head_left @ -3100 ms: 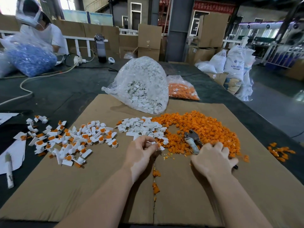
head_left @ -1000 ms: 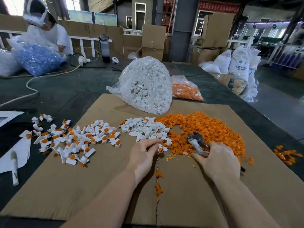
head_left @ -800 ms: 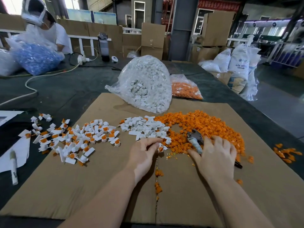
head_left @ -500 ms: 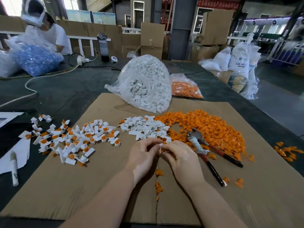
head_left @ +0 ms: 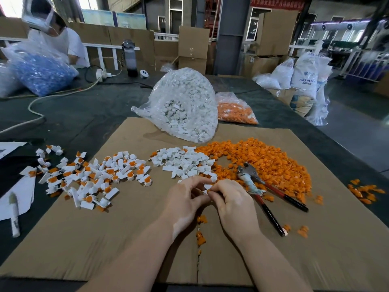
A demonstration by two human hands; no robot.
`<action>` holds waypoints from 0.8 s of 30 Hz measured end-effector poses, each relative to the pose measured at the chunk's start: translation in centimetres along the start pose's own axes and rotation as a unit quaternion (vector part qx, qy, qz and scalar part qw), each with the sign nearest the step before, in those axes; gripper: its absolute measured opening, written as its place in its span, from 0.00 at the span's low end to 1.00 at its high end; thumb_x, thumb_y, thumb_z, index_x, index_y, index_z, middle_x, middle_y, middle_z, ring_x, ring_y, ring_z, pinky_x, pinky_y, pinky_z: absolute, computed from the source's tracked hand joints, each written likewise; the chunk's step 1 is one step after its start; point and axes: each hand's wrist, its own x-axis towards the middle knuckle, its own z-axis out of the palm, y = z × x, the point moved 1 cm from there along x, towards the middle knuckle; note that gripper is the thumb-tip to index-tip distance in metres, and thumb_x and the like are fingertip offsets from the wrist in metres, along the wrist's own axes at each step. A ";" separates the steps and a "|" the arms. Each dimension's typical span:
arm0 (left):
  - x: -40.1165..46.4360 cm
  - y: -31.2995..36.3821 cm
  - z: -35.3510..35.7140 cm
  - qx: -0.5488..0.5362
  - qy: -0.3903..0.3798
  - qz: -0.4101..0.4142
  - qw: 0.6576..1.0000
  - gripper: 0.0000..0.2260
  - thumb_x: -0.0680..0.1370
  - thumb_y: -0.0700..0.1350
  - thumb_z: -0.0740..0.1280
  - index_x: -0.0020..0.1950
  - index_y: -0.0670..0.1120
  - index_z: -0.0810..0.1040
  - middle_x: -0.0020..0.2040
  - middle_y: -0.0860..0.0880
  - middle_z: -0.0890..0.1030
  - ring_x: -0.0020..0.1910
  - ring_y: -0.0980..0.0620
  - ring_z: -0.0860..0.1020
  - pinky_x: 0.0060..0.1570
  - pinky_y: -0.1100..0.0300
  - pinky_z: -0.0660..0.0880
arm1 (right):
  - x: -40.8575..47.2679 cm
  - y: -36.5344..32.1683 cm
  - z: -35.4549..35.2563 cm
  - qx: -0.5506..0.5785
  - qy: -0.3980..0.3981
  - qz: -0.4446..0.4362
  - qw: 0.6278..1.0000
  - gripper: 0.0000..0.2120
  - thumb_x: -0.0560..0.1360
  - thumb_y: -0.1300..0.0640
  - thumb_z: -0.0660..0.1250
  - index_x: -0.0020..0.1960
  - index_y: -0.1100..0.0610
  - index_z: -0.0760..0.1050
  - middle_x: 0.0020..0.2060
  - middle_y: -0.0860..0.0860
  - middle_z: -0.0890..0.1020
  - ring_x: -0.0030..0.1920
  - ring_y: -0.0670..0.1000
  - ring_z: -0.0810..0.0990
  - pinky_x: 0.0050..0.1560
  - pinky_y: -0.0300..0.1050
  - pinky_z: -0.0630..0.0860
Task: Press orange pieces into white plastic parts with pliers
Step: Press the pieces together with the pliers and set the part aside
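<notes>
My left hand (head_left: 185, 199) and my right hand (head_left: 233, 201) meet at the middle of the cardboard sheet (head_left: 126, 239), fingertips together. Between them they pinch a small white plastic part (head_left: 207, 187); whether an orange piece is in it is hidden. The pliers (head_left: 259, 186), with red and black handles, lie free on the cardboard just right of my right hand. A heap of loose orange pieces (head_left: 263, 161) spreads behind them. Bare white parts (head_left: 183, 163) lie in a pile ahead of my hands. White parts with orange pieces in them (head_left: 94, 178) are scattered at the left.
A clear bag of white parts (head_left: 185, 108) and a bag of orange pieces (head_left: 235, 110) stand at the cardboard's far edge. A few orange pieces (head_left: 366, 190) lie off the sheet at right. A marker (head_left: 14, 216) lies on paper at left. Another person (head_left: 52, 36) works far left.
My right hand let go of the pliers, which now lie on the cardboard, and moved left to meet my left hand at the white part.
</notes>
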 end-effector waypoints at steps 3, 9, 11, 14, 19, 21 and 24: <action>0.0 0.0 0.0 -0.027 0.007 -0.012 1.000 0.12 0.72 0.42 0.73 0.52 0.54 0.79 0.43 0.52 0.79 0.41 0.55 0.77 0.42 0.68 0.73 | 0.0 0.3 0.0 0.019 0.005 0.014 1.000 0.01 0.72 0.64 0.70 0.42 0.60 0.81 0.38 0.50 0.81 0.43 0.50 0.78 0.42 0.40 0.75; 0.1 0.0 -0.2 -0.054 0.016 -0.024 0.998 0.13 0.72 0.39 0.72 0.51 0.55 0.78 0.43 0.49 0.79 0.40 0.55 0.77 0.38 0.72 0.71 | 0.0 1.0 -0.2 0.079 0.045 0.091 0.992 0.07 0.75 0.64 0.67 0.49 0.57 0.81 0.42 0.46 0.81 0.48 0.46 0.78 0.49 0.39 0.75; 0.1 0.0 -0.2 -0.061 0.014 -0.020 0.998 0.13 0.72 0.39 0.72 0.51 0.54 0.78 0.43 0.49 0.79 0.40 0.55 0.76 0.38 0.73 0.71 | -0.1 0.9 -0.3 0.078 0.039 0.065 0.994 0.06 0.73 0.65 0.68 0.48 0.58 0.81 0.41 0.47 0.81 0.46 0.46 0.78 0.47 0.39 0.75; 0.1 0.0 -0.2 -0.049 0.007 -0.012 0.999 0.12 0.72 0.41 0.72 0.52 0.53 0.78 0.43 0.50 0.79 0.40 0.55 0.76 0.39 0.72 0.72 | -0.1 0.7 -0.2 0.065 0.010 0.030 0.997 0.06 0.72 0.64 0.70 0.48 0.58 0.82 0.41 0.48 0.81 0.47 0.47 0.78 0.48 0.40 0.75; 0.0 -0.2 -0.1 -0.024 0.019 -0.002 1.000 0.12 0.74 0.43 0.70 0.57 0.52 0.77 0.43 0.53 0.76 0.41 0.59 0.74 0.40 0.75 0.69 | -0.1 0.8 -0.1 0.043 0.007 0.015 0.999 0.06 0.72 0.63 0.71 0.49 0.58 0.82 0.42 0.49 0.80 0.46 0.48 0.77 0.48 0.41 0.75; 0.1 -0.3 -0.1 -0.025 0.031 -0.003 0.999 0.11 0.75 0.43 0.69 0.56 0.52 0.78 0.45 0.53 0.77 0.43 0.58 0.74 0.42 0.72 0.69 | 0.0 0.8 -0.1 0.050 0.018 0.023 0.998 0.06 0.72 0.63 0.71 0.49 0.58 0.81 0.41 0.48 0.80 0.45 0.48 0.77 0.47 0.41 0.75; 0.1 -0.3 -0.1 -0.044 0.036 -0.025 0.998 0.08 0.75 0.42 0.70 0.52 0.50 0.79 0.48 0.51 0.80 0.47 0.53 0.78 0.48 0.62 0.74 | 0.0 0.8 -0.1 0.040 0.023 0.019 0.999 0.05 0.71 0.64 0.71 0.47 0.59 0.81 0.40 0.49 0.80 0.45 0.48 0.77 0.46 0.41 0.76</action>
